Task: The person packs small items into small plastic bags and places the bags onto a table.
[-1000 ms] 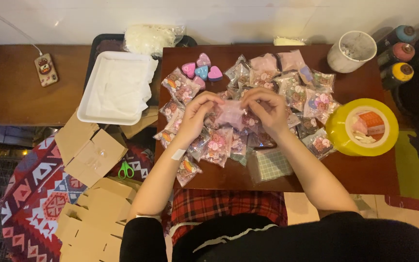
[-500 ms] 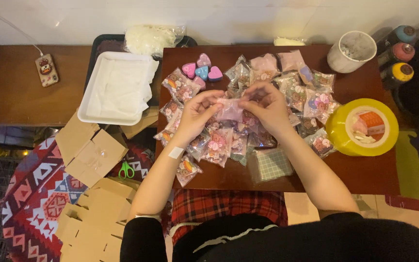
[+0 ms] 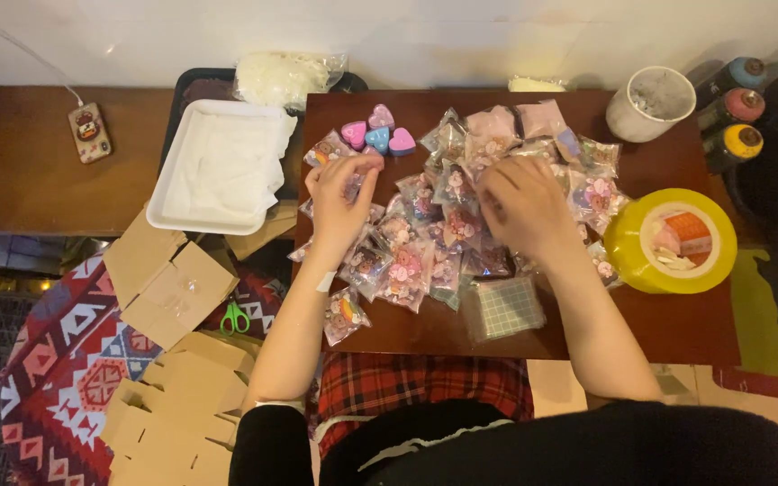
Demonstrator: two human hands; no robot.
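The left hand point(image 3: 339, 200) lay palm down on the bench point(image 3: 677, 333), its fingers curled narrow over the edge of a heap of small clear packets point(image 3: 434, 243) holding pink and coloured trinkets; whether it actually pinched one packet could not be told. The right hand point(image 3: 524, 209) rested on the same heap, well apart from the left, fingers bent down among the packets, and its grip was likewise hidden. Just beyond the left hand's fingertips sat four little heart-shaped tins point(image 3: 376, 138), pink, blue and purple, touching one another. Out past the left hand's outer side stood a white tray point(image 3: 218, 166) lined with white paper, and below it flat brown cardboard boxes point(image 3: 168, 288) and green-handled scissors point(image 3: 235, 317) lay on the floor. Beside the right hand's outer side sat a large yellow tape roll point(image 3: 628, 247), with a white cup point(image 3: 655, 103) farther beyond. A checked packet point(image 3: 506, 308) lay near the right wrist.
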